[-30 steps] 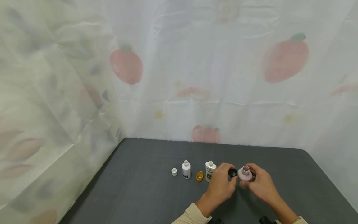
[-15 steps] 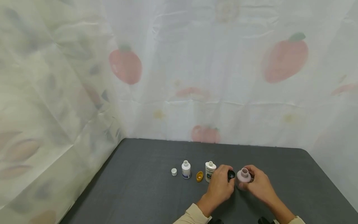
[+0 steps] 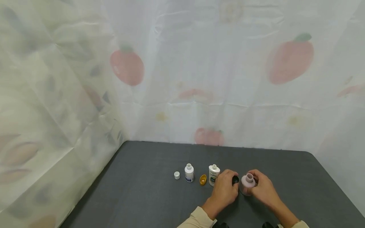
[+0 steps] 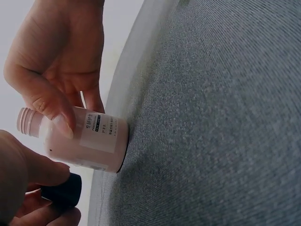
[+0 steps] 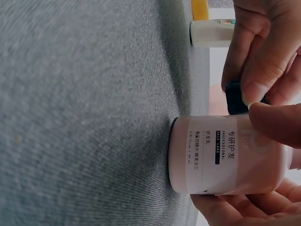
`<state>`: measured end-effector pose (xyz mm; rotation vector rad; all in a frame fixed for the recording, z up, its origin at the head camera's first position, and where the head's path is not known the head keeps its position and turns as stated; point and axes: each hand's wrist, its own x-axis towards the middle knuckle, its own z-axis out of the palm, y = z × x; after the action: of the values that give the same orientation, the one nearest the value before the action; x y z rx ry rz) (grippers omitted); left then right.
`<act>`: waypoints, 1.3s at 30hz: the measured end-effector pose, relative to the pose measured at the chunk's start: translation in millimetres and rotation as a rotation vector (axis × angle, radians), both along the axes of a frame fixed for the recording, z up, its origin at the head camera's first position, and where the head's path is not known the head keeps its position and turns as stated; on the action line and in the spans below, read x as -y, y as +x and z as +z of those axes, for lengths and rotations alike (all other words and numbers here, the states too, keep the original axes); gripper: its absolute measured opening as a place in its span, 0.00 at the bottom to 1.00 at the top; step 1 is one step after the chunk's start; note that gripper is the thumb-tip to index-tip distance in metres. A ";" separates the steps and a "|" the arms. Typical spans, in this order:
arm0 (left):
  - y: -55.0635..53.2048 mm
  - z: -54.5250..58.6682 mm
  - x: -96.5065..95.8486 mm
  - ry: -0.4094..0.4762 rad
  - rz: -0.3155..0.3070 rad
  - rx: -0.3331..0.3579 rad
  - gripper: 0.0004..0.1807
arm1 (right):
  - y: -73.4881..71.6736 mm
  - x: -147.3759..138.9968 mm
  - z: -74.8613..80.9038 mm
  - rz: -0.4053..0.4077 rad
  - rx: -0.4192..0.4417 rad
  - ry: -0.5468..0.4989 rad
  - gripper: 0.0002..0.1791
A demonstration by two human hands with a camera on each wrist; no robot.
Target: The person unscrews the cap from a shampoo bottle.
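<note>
My right hand (image 3: pixel 265 191) grips a small pink hair-care bottle (image 3: pixel 246 184) around its body. The bottle stands upright with its threaded neck uncovered, its base at the tabletop. On its left, my left hand (image 3: pixel 223 192) pinches a black cap (image 3: pixel 235 180) between thumb and fingers, low over the table and apart from the bottle's neck. The right wrist view shows the cap (image 5: pixel 236 98) close beside the bottle's printed label (image 5: pixel 211 155). In the left wrist view, the left fingers curl around the cap (image 4: pixel 66 190), partly hiding it.
Left of the hands stand an uncapped white flat bottle (image 3: pixel 213 174) and an uncapped white round bottle (image 3: pixel 189 173). A yellow cap (image 3: pixel 203 180) lies between them, and a white cap (image 3: pixel 176 175) lies farther left. The dark grey table (image 3: pixel 148 190) meets a printed curtain (image 3: pixel 171 123) behind.
My right hand has lowered the pink bottle to the table, slightly leftward. My left hand has brought the black cap a little lower and left, tilting it so less of its inside shows.
</note>
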<state>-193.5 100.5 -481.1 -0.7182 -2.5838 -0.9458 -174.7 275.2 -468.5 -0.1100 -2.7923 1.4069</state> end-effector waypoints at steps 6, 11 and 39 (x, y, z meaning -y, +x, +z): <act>1.0 -2.1 -0.4 -0.008 0.013 0.028 0.13 | 1.8 -1.5 -3.1 0.006 -0.034 0.021 0.33; 0.7 -3.8 -1.9 -0.042 0.021 0.041 0.13 | 3.4 -2.8 -4.3 0.026 -0.041 0.013 0.33; 41.6 79.4 42.7 -0.223 -0.139 -0.096 0.25 | 23.2 -7.6 69.8 0.187 -0.358 0.352 0.42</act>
<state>-151.9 57.8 -401.7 -0.9874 -2.6070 -0.6477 -151.5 282.7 -398.8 0.3762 -2.7361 0.8299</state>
